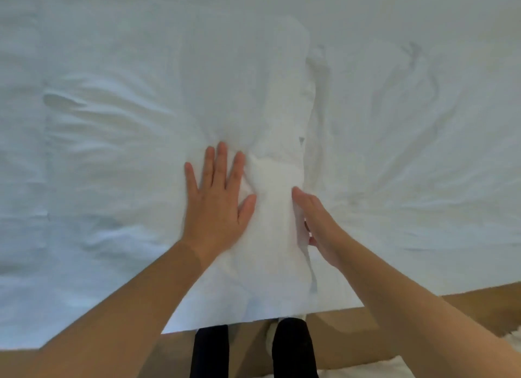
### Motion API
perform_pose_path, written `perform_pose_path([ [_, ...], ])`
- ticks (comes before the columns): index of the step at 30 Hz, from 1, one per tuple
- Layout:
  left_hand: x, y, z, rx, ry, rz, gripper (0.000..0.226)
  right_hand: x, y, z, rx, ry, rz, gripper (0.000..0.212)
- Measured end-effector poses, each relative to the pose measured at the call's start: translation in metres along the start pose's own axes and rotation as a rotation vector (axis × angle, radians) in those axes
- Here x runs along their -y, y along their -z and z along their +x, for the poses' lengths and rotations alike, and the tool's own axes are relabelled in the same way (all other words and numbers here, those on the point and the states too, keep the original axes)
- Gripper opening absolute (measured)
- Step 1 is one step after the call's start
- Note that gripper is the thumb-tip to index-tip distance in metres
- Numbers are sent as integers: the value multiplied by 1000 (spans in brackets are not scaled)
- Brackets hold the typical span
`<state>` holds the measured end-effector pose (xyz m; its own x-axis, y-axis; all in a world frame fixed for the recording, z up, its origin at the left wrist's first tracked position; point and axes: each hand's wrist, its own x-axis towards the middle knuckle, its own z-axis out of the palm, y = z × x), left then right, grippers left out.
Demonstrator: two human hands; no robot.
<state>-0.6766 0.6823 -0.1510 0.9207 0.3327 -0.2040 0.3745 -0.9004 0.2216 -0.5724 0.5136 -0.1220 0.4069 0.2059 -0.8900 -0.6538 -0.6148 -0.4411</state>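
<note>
Folded white towel runs 12 to 6 o'clock. The left hand presses flat, fingers spread, at 9 o'clock. The right hand, fingers straight, seemingly tucks its 3 o'clock edge.

Left hand: flat, palm down, fingers straight and slightly spread, thumb out to the right. Right hand: on edge, palm facing left, fingers straight and together, pointing forward. Both forearms bare, reaching forward and converging; hands close but apart.
</note>
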Motion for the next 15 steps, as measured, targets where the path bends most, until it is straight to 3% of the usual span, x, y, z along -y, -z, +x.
perform_pose_path([
  [3, -41, -20, -49, 79, -116, 8, 75, -42, 8, -21, 173, -97, 9, 43],
  [7, -66, -34, -78, 165, -293, 79, 70, -71, 29, -27, 131, -125, -12, 50],
  [9, -66, -25, -76, 134, -269, 78, 67, -72, 33, -28, 38, -12, -87, 42],
  [12, -49, -1, -72, 68, -129, 94, 67, -53, 26, -35, -108, 277, -259, 50],
  [15, -16, 28, -76, 56, 28, 151, 67, -25, 5, -48, -276, 558, -686, 56],
])
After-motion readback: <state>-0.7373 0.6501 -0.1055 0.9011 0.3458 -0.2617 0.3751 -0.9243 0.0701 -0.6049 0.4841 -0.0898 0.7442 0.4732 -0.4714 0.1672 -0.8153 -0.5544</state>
